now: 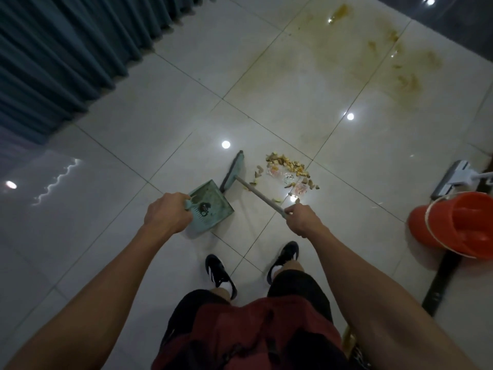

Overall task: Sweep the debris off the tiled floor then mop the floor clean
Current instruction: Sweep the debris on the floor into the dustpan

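My left hand (166,216) grips the handle of a pale green dustpan (213,201) held just above the white tiled floor (133,129); a bit of dark dirt lies in it. My right hand (301,218) holds the stick of a small green broom (233,170), whose head rests on the floor just beyond the dustpan. A pile of brownish crumbs and clear wrappers (289,172) lies to the right of the broom head. Yellow-brown smears (400,68) stain the tiles farther away at the upper right.
A flat mop head (450,178) with a white handle lies at the right, beside an orange bucket (458,227). Teal curtains (66,49) hang along the left. My two black shoes (284,256) stand on the tiles just behind the dustpan.
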Motion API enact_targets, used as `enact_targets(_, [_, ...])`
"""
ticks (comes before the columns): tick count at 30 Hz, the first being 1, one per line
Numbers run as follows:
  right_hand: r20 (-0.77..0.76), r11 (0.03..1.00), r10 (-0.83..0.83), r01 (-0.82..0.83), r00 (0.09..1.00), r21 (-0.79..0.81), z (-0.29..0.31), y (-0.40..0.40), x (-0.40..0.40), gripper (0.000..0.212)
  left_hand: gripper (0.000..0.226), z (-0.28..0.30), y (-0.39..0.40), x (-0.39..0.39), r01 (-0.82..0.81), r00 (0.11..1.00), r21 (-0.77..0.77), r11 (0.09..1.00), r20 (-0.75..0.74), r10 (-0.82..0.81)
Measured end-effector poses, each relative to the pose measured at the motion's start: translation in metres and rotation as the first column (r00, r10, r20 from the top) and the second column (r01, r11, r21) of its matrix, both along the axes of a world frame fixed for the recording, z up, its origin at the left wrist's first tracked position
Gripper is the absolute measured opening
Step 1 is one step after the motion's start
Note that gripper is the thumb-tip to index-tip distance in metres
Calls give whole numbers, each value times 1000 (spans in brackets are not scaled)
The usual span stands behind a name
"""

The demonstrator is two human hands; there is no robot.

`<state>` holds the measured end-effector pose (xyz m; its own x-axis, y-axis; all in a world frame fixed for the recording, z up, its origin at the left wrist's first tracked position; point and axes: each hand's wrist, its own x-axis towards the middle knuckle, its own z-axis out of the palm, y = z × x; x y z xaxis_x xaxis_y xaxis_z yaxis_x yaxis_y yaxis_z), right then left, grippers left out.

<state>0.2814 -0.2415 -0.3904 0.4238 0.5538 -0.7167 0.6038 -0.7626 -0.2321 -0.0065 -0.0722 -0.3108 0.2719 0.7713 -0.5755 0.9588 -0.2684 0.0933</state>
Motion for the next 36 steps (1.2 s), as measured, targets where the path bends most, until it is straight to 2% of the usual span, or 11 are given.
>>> enact_targets(5, [36, 977, 208, -207, 977, -42, -8, 6, 42, 29, 37, -4, -19, 32, -30, 999, 17, 999, -25, 31])
enact_targets(9, [103, 958, 284, -276, 953, -81, -7, 3, 98, 28, 41, -10, -38, 83, -13, 999, 5, 1000, -51, 13])
enact_targets(15, [156, 954, 291, -274, 944, -119, 1, -5, 172, 29, 45, -11, -60, 159, -1, 999, 4, 1000, -42, 1])
enact_targets(21, [230, 943, 330, -307, 915, -131, 12, -20, 229, 27, 30, -4, -66, 211, -30, 999, -19, 999, -32, 29])
enact_targets(28, [254, 963, 267, -250, 930, -98, 24, -30, 257, 22, 26, 0, -71, 248, 22, 999, -9, 1000, -30, -22])
enact_targets(32, [194, 993, 114, -115, 974, -5, 32, -21, 260, 6, 30, 3, -71, 255, 37, 999, 2, 999, -29, -37])
enact_targets(36, [106, 999, -29, 26, 994, 35, 26, -12, 256, 16, 31, 5, -69, 252, 51, 999, -7, 999, -19, -51])
